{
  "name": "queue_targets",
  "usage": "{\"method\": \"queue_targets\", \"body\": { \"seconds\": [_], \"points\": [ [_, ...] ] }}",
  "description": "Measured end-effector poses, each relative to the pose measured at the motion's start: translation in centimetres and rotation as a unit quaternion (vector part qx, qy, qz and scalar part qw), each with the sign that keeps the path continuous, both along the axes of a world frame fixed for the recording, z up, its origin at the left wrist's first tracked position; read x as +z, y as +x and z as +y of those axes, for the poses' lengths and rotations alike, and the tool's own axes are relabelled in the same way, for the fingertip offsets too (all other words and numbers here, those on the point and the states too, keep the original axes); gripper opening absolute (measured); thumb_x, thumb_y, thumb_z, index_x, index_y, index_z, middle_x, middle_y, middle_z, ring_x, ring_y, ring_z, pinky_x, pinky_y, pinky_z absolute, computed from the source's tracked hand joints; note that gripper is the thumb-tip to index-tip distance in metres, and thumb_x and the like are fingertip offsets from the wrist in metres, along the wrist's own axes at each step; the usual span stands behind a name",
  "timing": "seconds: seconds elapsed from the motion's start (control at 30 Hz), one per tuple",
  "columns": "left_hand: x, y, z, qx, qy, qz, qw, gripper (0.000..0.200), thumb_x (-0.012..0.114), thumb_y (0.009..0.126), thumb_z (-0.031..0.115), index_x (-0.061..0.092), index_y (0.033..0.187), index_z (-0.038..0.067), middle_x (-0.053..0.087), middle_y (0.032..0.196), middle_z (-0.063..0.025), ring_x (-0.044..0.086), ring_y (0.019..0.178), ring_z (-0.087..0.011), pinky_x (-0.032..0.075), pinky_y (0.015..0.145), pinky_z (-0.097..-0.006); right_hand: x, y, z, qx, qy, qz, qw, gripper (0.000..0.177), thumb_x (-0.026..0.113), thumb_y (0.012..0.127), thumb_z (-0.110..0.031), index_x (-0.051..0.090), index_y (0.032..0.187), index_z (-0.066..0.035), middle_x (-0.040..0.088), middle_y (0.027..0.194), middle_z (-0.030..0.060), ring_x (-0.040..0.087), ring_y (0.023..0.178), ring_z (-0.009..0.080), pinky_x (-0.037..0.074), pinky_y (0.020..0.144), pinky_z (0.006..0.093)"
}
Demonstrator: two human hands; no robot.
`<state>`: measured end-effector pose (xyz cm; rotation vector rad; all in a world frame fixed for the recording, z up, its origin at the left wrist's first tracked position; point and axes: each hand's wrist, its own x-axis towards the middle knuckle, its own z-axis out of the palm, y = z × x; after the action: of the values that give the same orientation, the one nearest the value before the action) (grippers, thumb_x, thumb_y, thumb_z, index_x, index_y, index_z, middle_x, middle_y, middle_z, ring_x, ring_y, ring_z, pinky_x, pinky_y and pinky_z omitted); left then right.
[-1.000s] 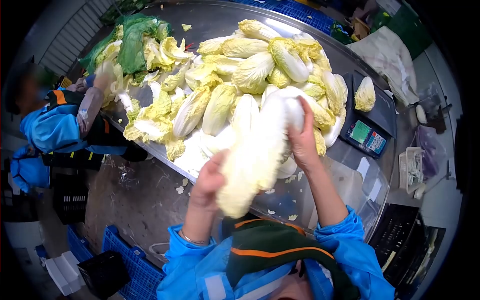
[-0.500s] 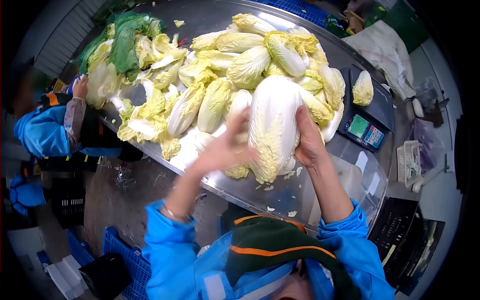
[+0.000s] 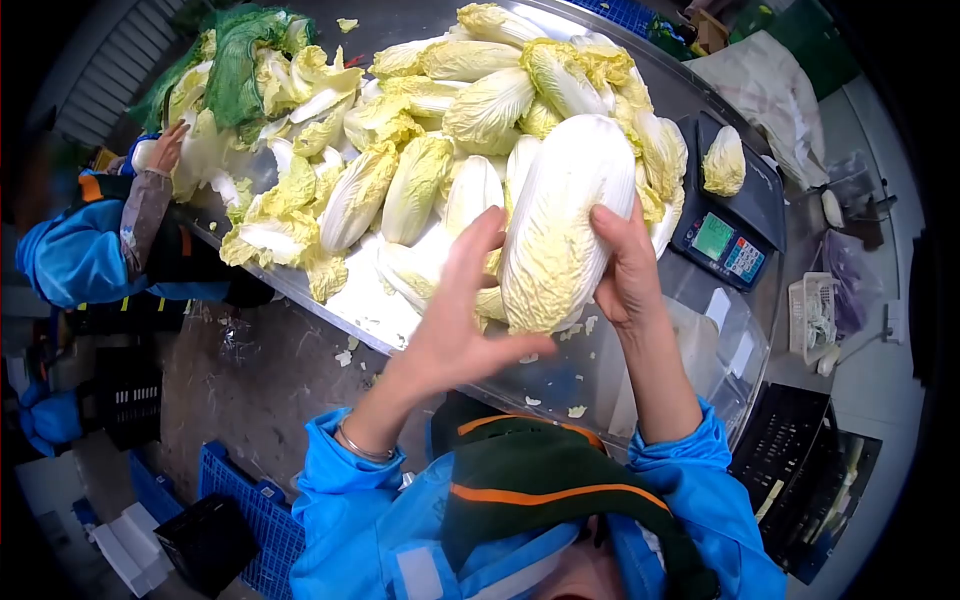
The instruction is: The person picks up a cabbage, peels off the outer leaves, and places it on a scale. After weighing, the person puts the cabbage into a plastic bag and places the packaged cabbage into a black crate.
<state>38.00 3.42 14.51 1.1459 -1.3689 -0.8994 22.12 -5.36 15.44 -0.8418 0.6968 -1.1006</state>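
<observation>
A large napa cabbage [image 3: 567, 215], white at the top and yellow and leafy at its lower end, is held up over the metal table [image 3: 470, 385]. My right hand [image 3: 628, 260] grips its right side, thumb in front and the other fingers hidden behind. Beside its lower left, my left hand [image 3: 455, 320] is spread, thumb pointing toward the leafy end and fingers up. Behind both hands lies a heap of napa cabbages [image 3: 490, 105], with one pale head [image 3: 473, 195] just beyond my left fingertips.
One small cabbage [image 3: 724, 162] rests on a digital scale [image 3: 722, 240] to the right. Loose leaves [image 3: 280, 235] and a green net [image 3: 237, 75] lie at the left, where a co-worker [image 3: 85, 245] stands. A white basket [image 3: 812, 310] and black crates [image 3: 785, 450] are at the right.
The held cabbage has turned, its white end tipping rightward. My left hand has shifted lower, and its fingers have spread beside the cabbage. The co-worker's hand has moved slightly up.
</observation>
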Motion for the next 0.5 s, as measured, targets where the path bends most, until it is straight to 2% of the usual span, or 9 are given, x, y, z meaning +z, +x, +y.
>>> {"method": "queue_targets", "body": {
  "seconds": [0.03,0.1,0.2,0.23,0.33,0.37,0.47,0.5],
  "points": [
    [0.2,-0.7,0.4,0.018,-0.050,-0.094,0.994,0.073,0.074,0.071,0.019,0.039,0.132,0.003,0.037,0.134,-0.0214,0.044,0.119,-0.0343,0.041,0.093,-0.0371,0.1,0.0,0.2,-0.010,0.015,-0.020,1.000,0.064,0.057,0.084,-0.017,0.023,0.137,-0.004,0.044,0.129,0.0145,0.047,0.117,0.0240,0.043,0.097,0.0375],
    [-0.4,-1.3,0.7,0.035,-0.122,-0.136,0.983,0.069,0.079,0.065,0.020,0.050,0.127,0.010,0.037,0.134,-0.0227,0.040,0.122,-0.0386,0.036,0.099,-0.0386,0.2,-0.2,0.5,-0.028,0.045,-0.058,0.997,0.060,0.054,0.086,-0.014,0.024,0.137,-0.004,0.044,0.129,0.0145,0.047,0.117,0.0238,0.043,0.097,0.0381],
    [-1.9,-0.9,0.7,-0.006,-0.138,-0.096,0.986,0.049,0.076,0.069,0.013,0.061,0.115,0.011,0.037,0.135,-0.0238,0.039,0.123,-0.0377,0.035,0.100,-0.0381,0.6,-0.2,1.0,-0.062,0.044,-0.080,0.994,0.056,0.052,0.087,-0.012,0.025,0.136,-0.005,0.044,0.129,0.0144,0.048,0.116,0.0241,0.041,0.098,0.0389],
    [-1.7,-0.8,0.8,-0.016,-0.109,-0.057,0.992,0.032,0.070,0.075,0.009,0.066,0.106,0.007,0.038,0.135,-0.0237,0.039,0.125,-0.0358,0.034,0.100,-0.0379,0.6,-0.3,1.1,-0.068,0.039,-0.074,0.994,0.056,0.052,0.087,-0.012,0.025,0.136,-0.005,0.044,0.130,0.0143,0.048,0.116,0.0242,0.041,0.098,0.0388],
    [-2.3,-0.1,0.5,-0.054,-0.052,0.074,0.994,0.029,0.065,0.079,0.009,0.064,0.108,0.005,0.040,0.134,-0.0223,0.040,0.125,-0.0330,0.033,0.100,-0.0365,0.5,-0.5,1.3,-0.083,0.035,-0.060,0.994,0.056,0.052,0.087,-0.012,0.026,0.136,-0.004,0.044,0.129,0.0141,0.048,0.116,0.0245,0.040,0.099,0.0388],
    [-2.1,0.4,0.4,-0.056,-0.032,0.112,0.992,0.024,0.059,0.085,0.009,0.063,0.107,0.001,0.045,0.131,-0.0200,0.042,0.123,-0.0288,0.033,0.100,-0.0347,0.3,-0.7,1.3,-0.087,0.041,-0.058,0.994,0.055,0.052,0.087,-0.013,0.027,0.135,-0.003,0.045,0.129,0.0142,0.048,0.116,0.0245,0.040,0.099,0.0388],
    [-1.1,0.6,-0.2,-0.025,0.003,0.121,0.992,0.023,0.055,0.088,0.010,0.062,0.108,0.000,0.047,0.129,-0.0185,0.045,0.120,-0.0264,0.034,0.099,-0.0328,-0.5,-1.0,1.2,-0.089,0.070,-0.075,0.991,0.055,0.054,0.086,-0.015,0.030,0.134,-0.002,0.047,0.127,0.0144,0.049,0.115,0.0251,0.039,0.100,0.0394],
    [-0.8,0.5,-0.3,-0.020,-0.012,0.115,0.993,0.022,0.053,0.089,0.010,0.061,0.107,-0.001,0.052,0.124,-0.0174,0.047,0.118,-0.0248,0.035,0.099,-0.0330,-0.9,-1.1,1.2,-0.087,0.082,-0.084,0.989,0.055,0.055,0.085,-0.015,0.031,0.133,-0.001,0.048,0.127,0.0144,0.049,0.115,0.0254,0.039,0.100,0.0397]
  ]
}}
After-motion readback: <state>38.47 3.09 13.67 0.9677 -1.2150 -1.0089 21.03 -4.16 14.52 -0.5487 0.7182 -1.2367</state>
